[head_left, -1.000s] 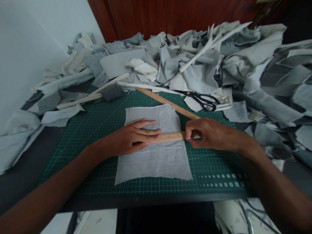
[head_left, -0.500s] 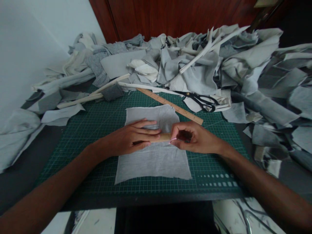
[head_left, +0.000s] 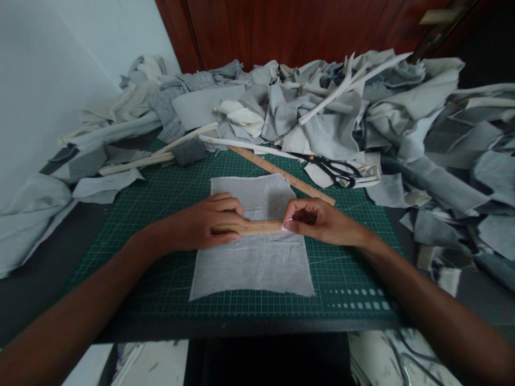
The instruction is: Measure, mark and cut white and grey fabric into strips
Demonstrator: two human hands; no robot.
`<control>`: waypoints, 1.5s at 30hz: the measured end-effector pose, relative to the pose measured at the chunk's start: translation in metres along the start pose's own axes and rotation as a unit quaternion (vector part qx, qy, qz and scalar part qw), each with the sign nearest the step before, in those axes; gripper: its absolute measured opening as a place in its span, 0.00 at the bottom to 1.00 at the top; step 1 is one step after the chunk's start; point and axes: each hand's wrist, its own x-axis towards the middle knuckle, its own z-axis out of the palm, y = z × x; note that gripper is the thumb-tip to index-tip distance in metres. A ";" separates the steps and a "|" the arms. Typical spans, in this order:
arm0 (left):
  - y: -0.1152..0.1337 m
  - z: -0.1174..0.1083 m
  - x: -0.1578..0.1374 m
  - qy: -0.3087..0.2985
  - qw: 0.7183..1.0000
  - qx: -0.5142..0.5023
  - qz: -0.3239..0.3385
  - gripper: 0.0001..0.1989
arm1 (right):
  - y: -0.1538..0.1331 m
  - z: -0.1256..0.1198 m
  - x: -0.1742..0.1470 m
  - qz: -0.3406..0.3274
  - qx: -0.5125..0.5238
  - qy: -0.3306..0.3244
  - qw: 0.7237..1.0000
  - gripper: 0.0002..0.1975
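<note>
A grey fabric piece [head_left: 251, 273] lies on the green cutting mat [head_left: 350, 268], with dark marked lines across it. Over its middle runs a short wooden ruler [head_left: 263, 227], roughly level from left to right. My left hand [head_left: 213, 220] grips the ruler's left part, thumb along the near edge and fingers curled on the far side. At the ruler's right end, my right hand [head_left: 322, 220] pinches a small pink piece of tailor's chalk [head_left: 287, 224]. Its tip is at the ruler and cloth; whether it touches the cloth I cannot tell.
Beyond the cloth, a longer wooden ruler [head_left: 281, 174] lies slanting on the mat. Black-handled scissors [head_left: 336, 169] rest on scraps to its right. Heaps of grey and cream fabric scraps [head_left: 325, 128] line the back and both sides, against a wall and a brown door [head_left: 281, 32].
My left hand has slid left and its fingers have curled in from lying flat, exposing more of the short ruler. My right hand has shifted slightly up. The view has tilted a little.
</note>
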 end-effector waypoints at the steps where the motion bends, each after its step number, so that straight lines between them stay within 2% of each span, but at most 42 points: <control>1: 0.000 -0.002 -0.001 -0.005 1.000 -0.009 -0.008 0.09 | 0.000 0.000 0.000 0.003 -0.001 0.001 1.000 0.13; 8: -0.003 -0.012 -0.004 -0.034 0.997 -0.048 -0.041 0.09 | -0.002 -0.001 0.000 0.009 -0.009 -0.001 1.000 0.14; 18: -0.002 -0.015 -0.006 -0.040 0.988 -0.120 -0.084 0.12 | -0.001 -0.001 -0.001 0.008 -0.023 -0.003 1.000 0.13; 32: 0.000 -0.016 -0.007 -0.051 0.988 -0.118 -0.082 0.14 | -0.001 -0.001 -0.002 0.012 -0.024 -0.006 1.000 0.14; 45: -0.005 -0.014 -0.008 -0.041 0.989 -0.118 -0.078 0.12 | -0.001 -0.001 -0.001 0.011 -0.029 -0.008 0.999 0.15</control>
